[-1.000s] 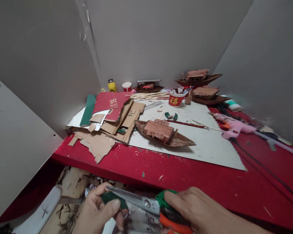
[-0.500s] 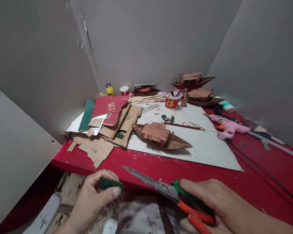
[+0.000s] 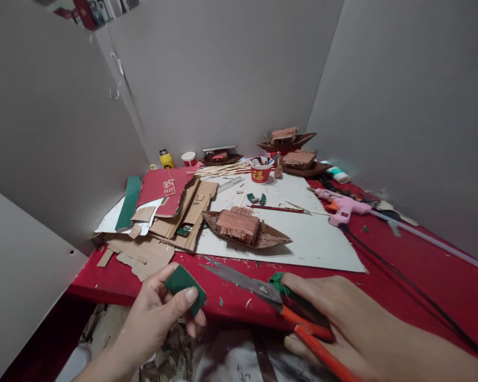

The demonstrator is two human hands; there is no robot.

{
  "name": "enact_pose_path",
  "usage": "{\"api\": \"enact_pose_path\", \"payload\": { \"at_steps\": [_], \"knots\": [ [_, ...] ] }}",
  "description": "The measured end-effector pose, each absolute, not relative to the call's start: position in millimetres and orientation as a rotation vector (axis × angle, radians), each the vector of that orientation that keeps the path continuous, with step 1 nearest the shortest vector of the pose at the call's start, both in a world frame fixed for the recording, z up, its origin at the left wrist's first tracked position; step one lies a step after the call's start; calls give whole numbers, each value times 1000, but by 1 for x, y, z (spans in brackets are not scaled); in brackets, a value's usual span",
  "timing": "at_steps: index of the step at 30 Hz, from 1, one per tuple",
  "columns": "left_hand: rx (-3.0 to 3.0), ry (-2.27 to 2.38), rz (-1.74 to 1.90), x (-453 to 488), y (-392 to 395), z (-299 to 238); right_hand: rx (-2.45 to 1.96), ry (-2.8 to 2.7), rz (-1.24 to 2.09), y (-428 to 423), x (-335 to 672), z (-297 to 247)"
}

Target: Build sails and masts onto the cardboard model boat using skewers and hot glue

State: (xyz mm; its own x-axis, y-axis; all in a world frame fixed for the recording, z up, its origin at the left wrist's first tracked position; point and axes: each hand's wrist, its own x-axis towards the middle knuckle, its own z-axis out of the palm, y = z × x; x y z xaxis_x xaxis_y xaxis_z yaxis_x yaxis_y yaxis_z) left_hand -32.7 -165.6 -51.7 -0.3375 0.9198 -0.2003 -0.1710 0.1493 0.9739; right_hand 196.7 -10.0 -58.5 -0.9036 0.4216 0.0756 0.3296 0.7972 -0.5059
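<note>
Left hand (image 3: 153, 310): grip closed on a small green piece (image 3: 185, 286), thumb on the near face, fingers behind it. The piece is a flat, dark green rectangle, tilted, held over the front edge of the red desk (image 3: 402, 260).

Right hand (image 3: 342, 318): grip wrapped around the green-and-orange handles of the scissors (image 3: 247, 281), fingers through the loops. The two orange handle arms are spread a little; the blades look close together, exact gap can't tell. Tip points left and away, just over the desk edge.

Green piece sits left of the scissor tip, near it but not touching.

On the desk behind:
- white sheet (image 3: 322, 244) with a brown model boat (image 3: 242, 229) on its near left part
- cardboard pile (image 3: 175, 217) left of the boat, red card (image 3: 159, 185) and green strip (image 3: 129, 195) on top
- pink glue gun (image 3: 340, 208) on the right, black cord (image 3: 402, 276) running toward the near right
- red cup (image 3: 259, 171) with tools in it, bundle of thin sticks (image 3: 223, 170) beside it
- two more model boats (image 3: 290, 148) at the back wall, yellow bottle (image 3: 166, 158) far left

Scraps and shavings litter the desk front.
</note>
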Motion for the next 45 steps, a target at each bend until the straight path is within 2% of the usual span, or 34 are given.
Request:
{"api": "enact_pose_path", "payload": {
  "at_steps": [26, 45],
  "knots": [
    [1046, 1463, 1369, -21, -147, -57, -594, -2831, 865, -18, 194, -66],
    [963, 1392, 1258, -23, -156, -54, -434, -2817, 561, -16, 205, -86]
  ]
}}
